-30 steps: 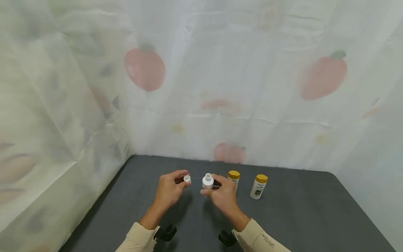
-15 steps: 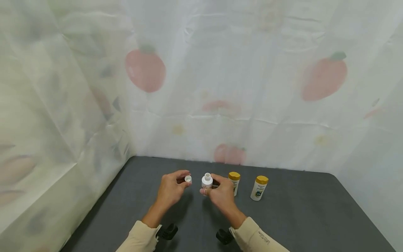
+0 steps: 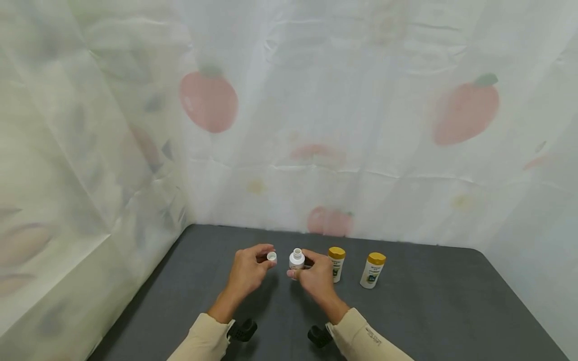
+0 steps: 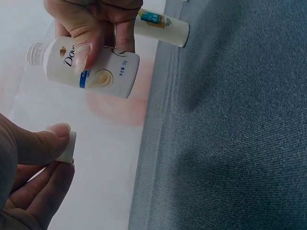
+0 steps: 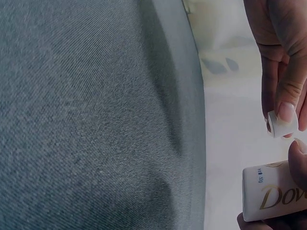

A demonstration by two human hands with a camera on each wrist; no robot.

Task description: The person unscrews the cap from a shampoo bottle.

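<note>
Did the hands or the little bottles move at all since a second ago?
Hardly. The left hand with the small white cap edged a little toward the open white bottle gripped by the right hand, so the gap between cap and bottle narrowed slightly. Nothing was picked up or let go. The two yellow-capped bottles stand as before on the grey table.

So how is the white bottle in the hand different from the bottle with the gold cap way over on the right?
The white bottle is open, its cap off; the gold-capped bottle is capped. The white bottle is gripped above the table by the right hand; the gold-capped bottle stands there untouched. Both are small, pale and upright.
</note>
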